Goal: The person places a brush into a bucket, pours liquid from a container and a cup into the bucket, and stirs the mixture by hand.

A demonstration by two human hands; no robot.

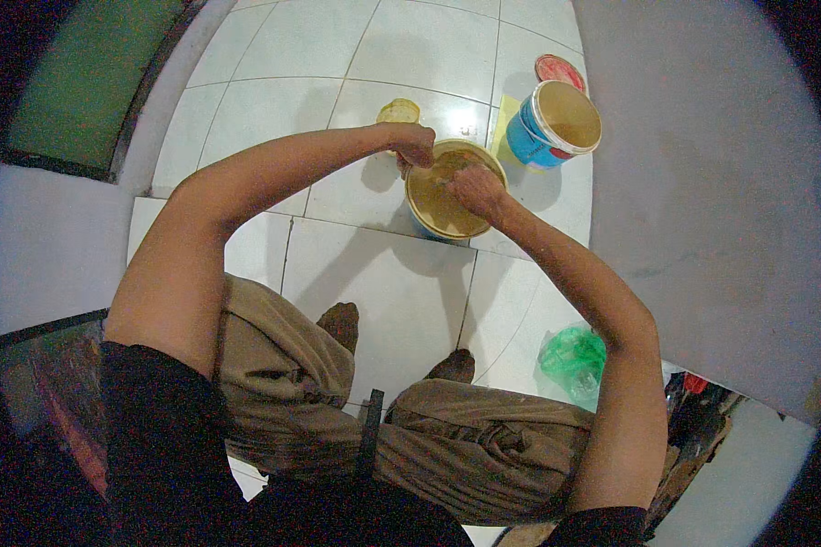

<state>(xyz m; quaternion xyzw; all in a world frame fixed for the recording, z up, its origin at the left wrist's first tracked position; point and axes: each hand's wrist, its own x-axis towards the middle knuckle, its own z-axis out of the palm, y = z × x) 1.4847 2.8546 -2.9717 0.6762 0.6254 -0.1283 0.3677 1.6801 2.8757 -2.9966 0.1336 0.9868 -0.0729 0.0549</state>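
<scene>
A round bucket with a pale rim stands on the tiled floor ahead of my feet, with tan, paste-like material inside. My left hand is closed at the bucket's far left rim and appears to grip it. Over the bucket's opening, my right hand is closed with its fingers pointing down and inward. What it holds is hidden under the fingers. Just behind my left hand is a small yellowish tub, partly covered by my wrist.
A blue paint bucket with a white rim stands to the far right, beside a red lid and a yellow sheet. A green plastic bag lies near my right elbow. A grey wall bounds the right side.
</scene>
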